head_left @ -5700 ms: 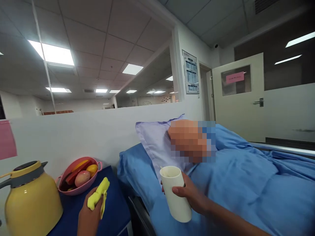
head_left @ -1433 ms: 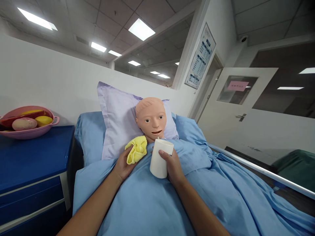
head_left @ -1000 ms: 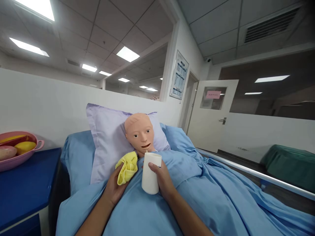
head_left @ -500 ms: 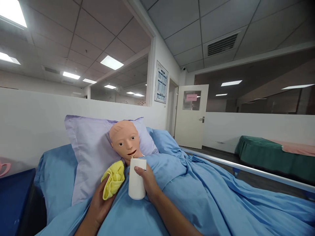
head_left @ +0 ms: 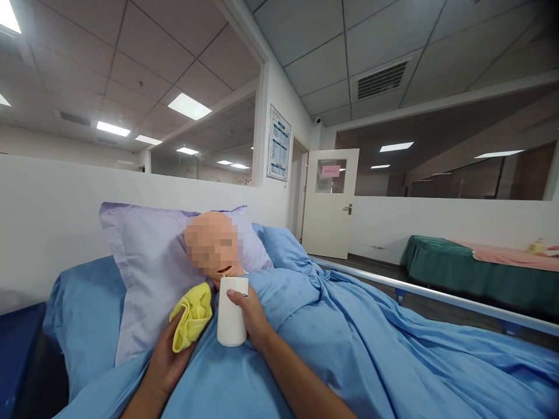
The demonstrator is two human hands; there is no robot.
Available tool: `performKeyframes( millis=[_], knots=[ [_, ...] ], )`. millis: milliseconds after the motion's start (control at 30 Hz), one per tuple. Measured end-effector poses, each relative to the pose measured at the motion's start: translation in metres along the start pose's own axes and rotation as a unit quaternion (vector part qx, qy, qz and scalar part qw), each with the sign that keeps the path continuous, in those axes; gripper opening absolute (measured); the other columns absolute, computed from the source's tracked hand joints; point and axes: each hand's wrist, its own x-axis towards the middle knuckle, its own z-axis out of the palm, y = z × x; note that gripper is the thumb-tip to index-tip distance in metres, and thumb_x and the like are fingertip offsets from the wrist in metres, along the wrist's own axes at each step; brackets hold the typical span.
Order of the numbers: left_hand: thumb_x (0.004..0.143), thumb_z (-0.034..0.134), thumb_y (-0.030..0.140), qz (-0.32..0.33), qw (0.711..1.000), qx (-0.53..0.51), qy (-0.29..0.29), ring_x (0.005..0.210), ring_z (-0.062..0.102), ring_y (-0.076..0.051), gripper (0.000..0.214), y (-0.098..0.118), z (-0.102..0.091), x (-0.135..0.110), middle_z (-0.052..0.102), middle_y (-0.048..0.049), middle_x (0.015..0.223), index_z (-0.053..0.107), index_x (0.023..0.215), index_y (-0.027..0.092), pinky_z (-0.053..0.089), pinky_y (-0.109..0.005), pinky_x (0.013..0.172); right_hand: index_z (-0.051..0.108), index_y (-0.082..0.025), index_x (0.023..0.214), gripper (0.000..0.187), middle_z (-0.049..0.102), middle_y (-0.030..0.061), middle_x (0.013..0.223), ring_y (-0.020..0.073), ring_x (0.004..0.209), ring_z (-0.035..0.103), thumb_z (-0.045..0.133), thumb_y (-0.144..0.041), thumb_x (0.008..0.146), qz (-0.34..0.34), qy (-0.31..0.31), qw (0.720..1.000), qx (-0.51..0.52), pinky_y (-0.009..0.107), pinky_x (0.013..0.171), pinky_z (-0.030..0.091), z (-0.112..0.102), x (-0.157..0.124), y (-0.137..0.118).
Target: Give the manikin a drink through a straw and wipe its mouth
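A manikin's head [head_left: 213,241] rests on a lilac pillow [head_left: 144,256], its mouth slightly parted. Just below its chin, my right hand [head_left: 251,314] grips a white cup [head_left: 231,320], thumb near the rim. A thin, pale straw-like piece sticks up from the cup towards the mouth; whether it touches the lips I cannot tell. To the left, my left hand [head_left: 172,349] holds a folded yellow cloth [head_left: 192,317] beside the manikin's neck. The fingers behind cloth and cup are partly hidden. Under both forearms lies a blue quilt [head_left: 340,343].
A white bed rail [head_left: 428,294] runs along the far side of the bed. At the lower left stands a dark blue tray or tabletop [head_left: 20,337]. Across the room are a door [head_left: 329,215] standing ajar and another bed with a green cover [head_left: 432,262].
The whole view has shifted slightly, so things sit a little further left. Both hands keep hold of the cup and the cloth, in nearly the same place by the manikin.
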Motion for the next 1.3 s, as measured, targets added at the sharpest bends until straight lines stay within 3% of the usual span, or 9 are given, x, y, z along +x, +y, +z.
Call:
performKeyframes(
  millis=[100,233,500,933,1000,1100,1300],
  knots=[
    [0.100,0.029,0.034,0.000,1.000,-0.006,-0.023,0.117,0.064,-0.021,0.047,-0.0007,0.0019,0.0000,0.067,-0.0075,0.126,0.047,0.142,0.027,0.036,-0.038,0.119,0.061,-0.020,0.102,0.046,0.072,0.0026,0.077,0.0211,0.066,0.067,0.075,-0.049,0.069,-0.002,-0.004,1.000,-0.001,0.033,0.062,0.052,0.0013,-0.0012,-0.0016],
    [0.100,0.029,0.035,-0.006,0.999,-0.005,-0.052,0.118,0.063,-0.022,0.045,-0.0014,0.0032,-0.0003,0.063,-0.0079,0.131,0.058,0.134,0.026,0.039,-0.039,0.117,0.062,-0.019,0.102,0.046,0.072,0.0028,0.076,0.0204,0.066,0.066,0.074,-0.049,0.070,0.002,-0.006,1.000,-0.002,0.032,0.060,0.052,0.0026,-0.0021,-0.0024],
    [0.099,0.039,0.031,0.005,1.000,0.016,-0.003,0.121,0.061,-0.024,0.039,-0.0003,0.0006,0.0012,0.063,-0.0086,0.130,0.062,0.129,0.026,0.034,-0.040,0.120,0.062,-0.020,0.100,0.045,0.072,0.0035,0.076,0.0202,0.066,0.066,0.074,-0.049,0.069,-0.003,-0.006,1.000,0.002,0.032,0.061,0.052,0.0021,-0.0020,-0.0020],
    [0.102,0.022,0.038,-0.032,0.988,0.008,-0.148,0.134,0.048,-0.024,0.053,0.0012,0.0012,0.0016,0.054,-0.0114,0.141,0.058,0.135,0.019,0.022,-0.044,0.124,0.064,-0.019,0.096,0.041,0.069,0.0019,0.077,0.0175,0.067,0.064,0.075,-0.048,0.069,-0.006,0.001,1.000,-0.008,0.029,0.061,0.051,-0.0003,0.0011,0.0033],
    [0.102,0.023,0.036,-0.024,0.991,0.019,-0.131,0.135,0.048,-0.024,0.051,0.0012,0.0012,0.0016,0.055,-0.0115,0.140,0.058,0.134,0.017,0.022,-0.044,0.124,0.064,-0.019,0.095,0.040,0.069,0.0026,0.078,0.0181,0.067,0.064,0.075,-0.047,0.069,-0.003,0.002,1.000,-0.014,0.030,0.061,0.052,-0.0009,0.0019,0.0047],
    [0.101,0.030,0.031,-0.002,0.997,0.043,-0.059,0.132,0.052,-0.024,0.046,0.0017,0.0013,0.0010,0.058,-0.0120,0.137,0.058,0.134,0.016,0.026,-0.044,0.124,0.065,-0.019,0.096,0.039,0.070,0.0030,0.079,0.0179,0.067,0.065,0.075,-0.047,0.070,-0.004,0.003,1.000,-0.027,0.030,0.061,0.052,-0.0011,0.0019,0.0048],
    [0.099,0.039,0.024,0.017,0.998,0.050,0.028,0.124,0.059,-0.023,0.048,0.0030,0.0033,-0.0003,0.064,-0.0118,0.131,0.041,0.147,0.019,0.032,-0.042,0.122,0.065,-0.019,0.093,0.038,0.069,0.0012,0.075,0.0166,0.065,0.063,0.076,-0.047,0.069,-0.009,0.005,0.999,-0.031,0.028,0.059,0.051,-0.0009,-0.0003,0.0020]
  ],
)
